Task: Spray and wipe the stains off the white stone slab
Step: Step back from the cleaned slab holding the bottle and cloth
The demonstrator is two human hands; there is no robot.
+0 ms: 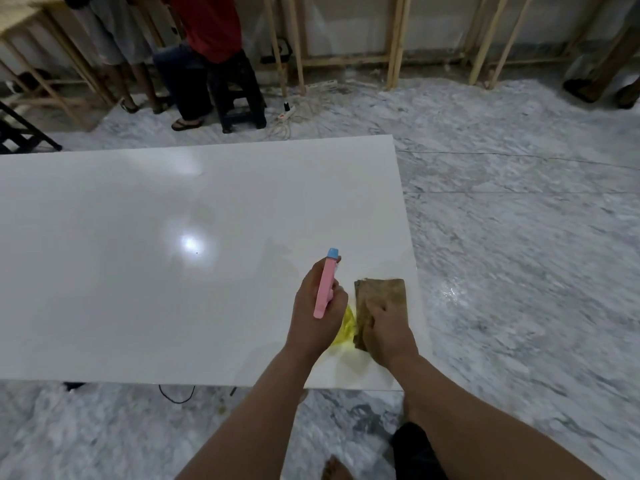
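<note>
The white stone slab [156, 271] fills the left and middle of the view. A yellow stain [346, 327] lies near its front right corner. My left hand [315, 317] grips a pink spray bottle [325, 289] with a blue nozzle, held just above the stain and pointing away from me. My right hand [384, 327] presses flat on a folded brown cloth [381, 296] that lies on the slab right beside the stain, partly over its right edge.
The slab's right edge [412, 258] and front edge [138, 382] drop to a grey marble floor. Two people stand by a dark stool [239, 98] beyond the far edge. Power strips and cables [287, 116] lie on the floor there. My bare foot [334, 469] is below.
</note>
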